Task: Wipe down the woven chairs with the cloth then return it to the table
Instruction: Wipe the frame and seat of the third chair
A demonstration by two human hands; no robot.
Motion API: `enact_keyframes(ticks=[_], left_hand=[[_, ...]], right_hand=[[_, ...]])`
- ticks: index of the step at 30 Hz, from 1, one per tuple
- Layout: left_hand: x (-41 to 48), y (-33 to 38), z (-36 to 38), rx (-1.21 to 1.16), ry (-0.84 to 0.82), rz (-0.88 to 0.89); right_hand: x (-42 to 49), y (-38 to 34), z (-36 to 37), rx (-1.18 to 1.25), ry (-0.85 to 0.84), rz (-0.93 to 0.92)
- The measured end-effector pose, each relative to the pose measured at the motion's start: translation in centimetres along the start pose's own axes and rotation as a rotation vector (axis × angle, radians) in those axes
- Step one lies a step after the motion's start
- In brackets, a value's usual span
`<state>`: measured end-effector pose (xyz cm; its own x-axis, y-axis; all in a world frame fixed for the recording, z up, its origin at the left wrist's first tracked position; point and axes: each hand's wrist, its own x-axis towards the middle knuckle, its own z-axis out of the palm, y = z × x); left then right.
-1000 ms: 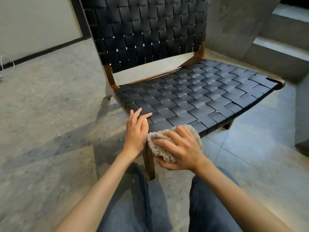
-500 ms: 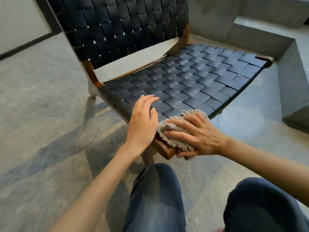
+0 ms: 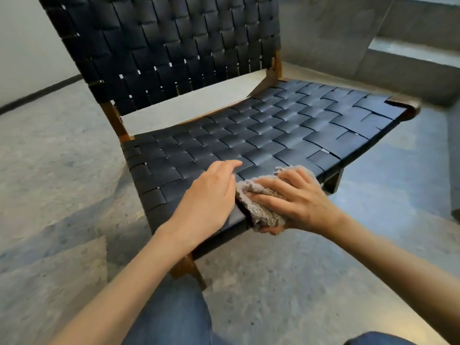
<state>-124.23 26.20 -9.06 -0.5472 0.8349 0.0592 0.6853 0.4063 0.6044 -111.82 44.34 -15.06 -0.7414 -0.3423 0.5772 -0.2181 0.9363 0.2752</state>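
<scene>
Grey cloth (image 3: 265, 215) on woven chair (image 3: 273, 130) edge

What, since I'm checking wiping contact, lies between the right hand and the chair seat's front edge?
The grey cloth, bunched over the chair seat at its front edge and held by the right hand. The head view shows this.

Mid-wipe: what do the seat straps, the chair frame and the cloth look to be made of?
Black woven seat straps: smooth with a soft sheen, likely leather or faux leather. Brown chair frame: warm tone, probably varnished wood. Fluffy grey cloth: shaggy pile, likely microfibre or terry.
</scene>
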Motion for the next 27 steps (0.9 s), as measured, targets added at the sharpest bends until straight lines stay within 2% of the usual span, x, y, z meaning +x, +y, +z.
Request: enact_keyframes(ticks=[5, 8, 11, 17, 20, 23, 27], left_hand=[[2.6, 3.7, 3.8, 0.186, -0.131, -0.101], [4.7, 6.1, 7.1, 0.388, -0.130, -0.108], [7.0, 8.5, 10.4, 0.445, -0.117, -0.113], [11.4, 11.2, 14.0, 0.543, -0.119, -0.073], [12.4, 11.5, 14.5, 0.582, -0.139, -0.057], [12.4, 11.3, 14.5, 0.591, -0.143, -0.055], [12.4, 11.2, 14.5, 0.586, -0.113, -0.056]], right_hand=[[-4.7, 6.9, 0.2, -0.015, -0.007, 0.043], [-6.7, 10.4, 0.1, -0.018, -0.014, 0.081], [-8.3, 13.4, -0.5, -0.018, -0.057, 0.142], [-12.3, 19.3, -2.7, -0.071, -0.122, 0.391], [-13.7, 21.9, -3.5, -0.086, -0.170, 0.459], [-15.1, 24.3, -4.7, -0.092, -0.202, 0.610], [-16.9, 25.5, -5.9, -0.101, -0.109, 0.797]])
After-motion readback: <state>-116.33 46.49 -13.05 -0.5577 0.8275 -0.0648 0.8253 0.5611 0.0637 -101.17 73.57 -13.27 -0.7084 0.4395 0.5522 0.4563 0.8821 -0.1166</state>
